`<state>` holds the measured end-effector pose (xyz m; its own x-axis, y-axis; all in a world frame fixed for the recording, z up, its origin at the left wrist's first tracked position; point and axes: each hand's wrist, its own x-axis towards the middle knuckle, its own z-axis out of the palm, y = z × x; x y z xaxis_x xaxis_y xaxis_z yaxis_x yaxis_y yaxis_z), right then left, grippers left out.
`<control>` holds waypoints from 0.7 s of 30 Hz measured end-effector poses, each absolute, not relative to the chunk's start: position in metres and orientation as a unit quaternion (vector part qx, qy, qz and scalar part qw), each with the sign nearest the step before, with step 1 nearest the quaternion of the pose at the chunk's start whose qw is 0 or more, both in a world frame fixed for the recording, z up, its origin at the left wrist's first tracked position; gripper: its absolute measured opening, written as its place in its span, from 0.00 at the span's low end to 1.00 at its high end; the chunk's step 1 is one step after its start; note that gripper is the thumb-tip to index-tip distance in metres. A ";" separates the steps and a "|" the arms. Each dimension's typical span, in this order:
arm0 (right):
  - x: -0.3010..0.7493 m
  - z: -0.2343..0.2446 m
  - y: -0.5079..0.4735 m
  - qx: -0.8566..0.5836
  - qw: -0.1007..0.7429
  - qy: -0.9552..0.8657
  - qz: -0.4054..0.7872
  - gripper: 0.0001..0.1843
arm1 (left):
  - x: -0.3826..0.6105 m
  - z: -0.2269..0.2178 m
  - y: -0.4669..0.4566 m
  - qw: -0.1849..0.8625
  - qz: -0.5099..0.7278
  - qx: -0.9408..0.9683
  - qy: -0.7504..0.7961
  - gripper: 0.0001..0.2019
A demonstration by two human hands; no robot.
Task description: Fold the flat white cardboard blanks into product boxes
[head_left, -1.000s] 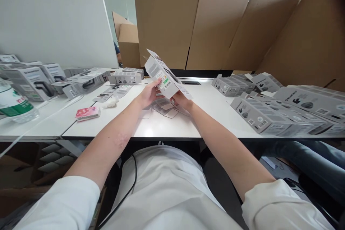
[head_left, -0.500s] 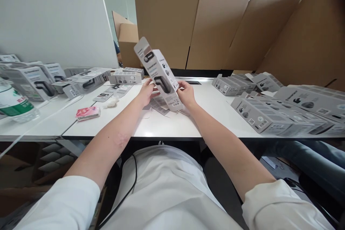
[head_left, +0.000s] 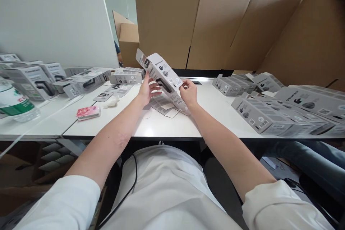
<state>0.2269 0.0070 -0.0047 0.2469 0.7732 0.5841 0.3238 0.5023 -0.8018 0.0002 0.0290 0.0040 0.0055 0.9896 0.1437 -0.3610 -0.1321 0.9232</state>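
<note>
A tall grey-and-white printed carton [head_left: 164,75] is tilted between my hands, its upper end leaning left. A flap [head_left: 141,57] sticks out at that upper end. My right hand [head_left: 189,92] is closed on the carton's right edge near the lower end. On the other side, my left hand [head_left: 147,90] has its fingers spread under the carton's left edge, the thumb up against it. Under the carton lie flat printed cartons [head_left: 164,106], partly hidden by it; whether its lower corner rests on them I cannot tell.
Several similar cartons [head_left: 261,115] lie in rows at the right; more cartons [head_left: 35,81] stand at the left. A pink packet [head_left: 88,113], a crumpled white piece [head_left: 111,102] and a plastic bottle [head_left: 17,104] are on the left. Large cardboard [head_left: 167,18] rises behind the table [head_left: 215,115].
The carton has tipped further left and lower, and turned so that more of its right side panel shows. My left hand's fingers have spread; my right hand has shifted slightly right.
</note>
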 end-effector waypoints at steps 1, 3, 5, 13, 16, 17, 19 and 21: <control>0.227 -0.005 0.007 -0.465 0.638 -0.589 0.175 0.06 | 0.001 0.005 0.027 0.554 0.606 0.450 0.351 0.44; 0.226 -0.005 0.006 -0.460 0.637 -0.593 0.176 0.07 | 0.002 0.006 0.022 0.556 0.594 0.468 0.346 0.44; 0.225 -0.006 0.005 -0.452 0.629 -0.603 0.188 0.10 | 0.004 0.005 0.017 0.563 0.569 0.487 0.349 0.42; 0.223 -0.006 0.000 -0.431 0.600 -0.637 0.221 0.19 | 0.004 0.001 0.023 0.564 0.574 0.471 0.361 0.30; 0.223 -0.006 -0.002 -0.428 0.603 -0.637 0.218 0.22 | -0.003 0.004 0.030 0.558 0.621 0.420 0.355 0.33; 0.223 -0.006 -0.002 -0.428 0.602 -0.637 0.224 0.23 | -0.005 0.006 0.031 0.559 0.631 0.410 0.349 0.35; 0.222 -0.007 -0.003 -0.423 0.596 -0.640 0.237 0.25 | -0.007 0.008 0.031 0.557 0.643 0.403 0.339 0.39; 0.222 -0.007 -0.004 -0.417 0.587 -0.647 0.250 0.26 | -0.008 0.010 0.029 0.551 0.646 0.406 0.339 0.41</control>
